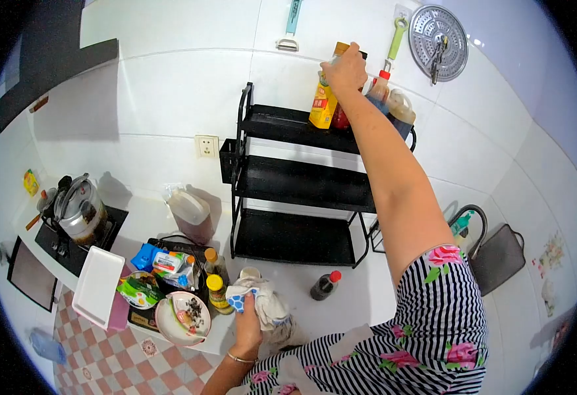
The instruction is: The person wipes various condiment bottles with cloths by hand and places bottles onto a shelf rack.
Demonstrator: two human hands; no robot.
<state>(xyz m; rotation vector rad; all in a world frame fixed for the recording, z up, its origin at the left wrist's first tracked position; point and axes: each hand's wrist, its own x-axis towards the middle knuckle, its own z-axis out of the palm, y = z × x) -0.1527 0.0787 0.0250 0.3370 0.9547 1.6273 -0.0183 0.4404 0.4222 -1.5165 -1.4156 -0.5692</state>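
My right hand (346, 71) reaches up to the top tier of the black rack (295, 178). Its fingers close round the upper part of a yellow-labelled bottle (323, 105) with a yellow cap. Partly behind that hand and forearm is a dark red bottle (341, 120). A red-capped bottle (379, 92) and a jug of brown liquid (402, 110) stand to the right on the same tier. Low over the counter, my left hand (249, 326) grips a whitish cloth (272, 308) with a blue patterned patch. Beside it is a yellow-capped jar (217, 295).
A red-capped dark bottle (326, 285) stands on the counter below the rack. To the left are a large jug (192, 214), a bowl with dark bits (170, 322), several food packets (166, 262) and a white tray (97, 286). A pot (81, 214) sits on the stove.
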